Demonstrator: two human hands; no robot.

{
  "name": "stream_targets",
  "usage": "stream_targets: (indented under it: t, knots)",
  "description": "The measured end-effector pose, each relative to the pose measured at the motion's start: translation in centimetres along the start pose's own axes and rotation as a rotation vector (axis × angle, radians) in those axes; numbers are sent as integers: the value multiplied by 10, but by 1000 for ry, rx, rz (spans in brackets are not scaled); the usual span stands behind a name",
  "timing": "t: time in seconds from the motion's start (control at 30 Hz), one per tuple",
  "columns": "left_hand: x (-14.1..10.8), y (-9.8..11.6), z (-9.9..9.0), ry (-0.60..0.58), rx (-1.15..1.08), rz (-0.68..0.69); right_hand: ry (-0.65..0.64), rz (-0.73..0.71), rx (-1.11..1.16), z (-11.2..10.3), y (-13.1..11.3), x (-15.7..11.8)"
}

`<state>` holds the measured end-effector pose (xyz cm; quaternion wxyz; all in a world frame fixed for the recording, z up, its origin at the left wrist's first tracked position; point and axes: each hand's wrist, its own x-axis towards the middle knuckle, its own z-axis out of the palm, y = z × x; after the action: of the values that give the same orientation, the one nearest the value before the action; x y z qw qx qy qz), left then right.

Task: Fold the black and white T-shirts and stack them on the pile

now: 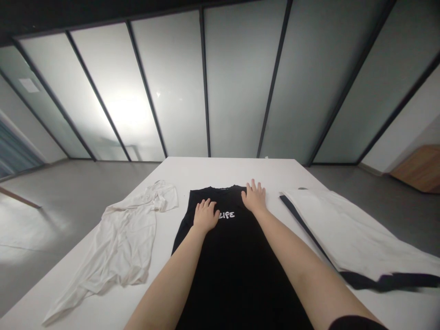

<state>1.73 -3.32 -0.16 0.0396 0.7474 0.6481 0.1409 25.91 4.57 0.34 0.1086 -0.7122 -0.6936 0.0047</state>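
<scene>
Black cotton shirt (237,279) lies flat on the white worktop (220,172) — both hands open, palms pressed down: left hand (206,216) beside its white "LIFE" print (227,215), right hand (254,197) near the collar. Crumpled white cloth (123,233) lies left of the shirt — a smooth white garment with black trim (347,229) right.

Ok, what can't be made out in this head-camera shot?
Head view:
Black T-shirt: its lower hem is cut off by the bottom edge.
White print: anything before "LIFE" is hidden by the left hand.
White sheet of paper on the far-left glass: too small to read.
White cloth with black trim: its right end runs off the right edge, blurred.
</scene>
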Motion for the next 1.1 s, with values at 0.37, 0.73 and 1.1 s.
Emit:
stream_targets:
  t: [0.37, 0.73, 1.1]
  knots:
    - [0, 0, 4, 18, 11, 8, -120, -116, -25, 1, -8, -36]
    - [28, -56, -21, 46, -28, -100, -256, -40, 16, -5, -8, -96]
    - [10, -52, -6, -48, 133, -234, -213, 30, 3, -3, -22, -98]
